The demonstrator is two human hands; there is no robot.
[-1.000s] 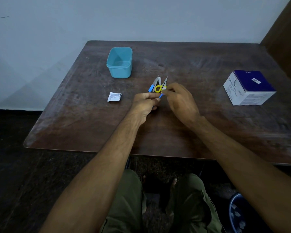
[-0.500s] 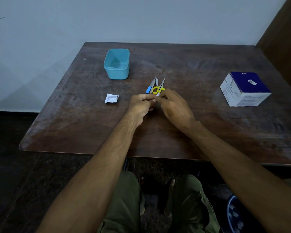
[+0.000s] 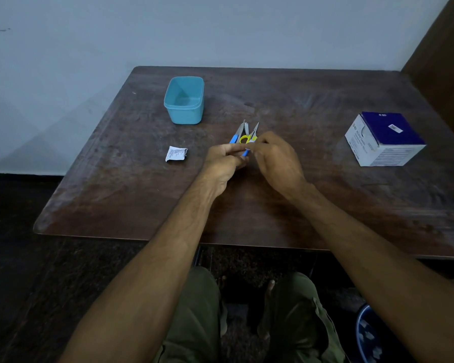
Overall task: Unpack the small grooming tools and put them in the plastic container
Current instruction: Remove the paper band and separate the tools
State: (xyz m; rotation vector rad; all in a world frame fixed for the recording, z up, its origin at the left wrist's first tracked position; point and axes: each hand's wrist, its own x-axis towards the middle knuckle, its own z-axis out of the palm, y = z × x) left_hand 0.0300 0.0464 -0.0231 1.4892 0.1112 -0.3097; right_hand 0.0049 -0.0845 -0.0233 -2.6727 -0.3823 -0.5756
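Both hands met over the middle of the bench (image 3: 273, 100), the left hand (image 3: 224, 163) and right hand (image 3: 274, 158) pinching a cluster of grooming tools (image 3: 243, 137). Those looked light, stiff, pointed and slippery (best held by the coloured handles). The plastic container (image 3: 184, 100) sat at ten o'clock. Fingers hid any wrapping; I couldn't count the tools.
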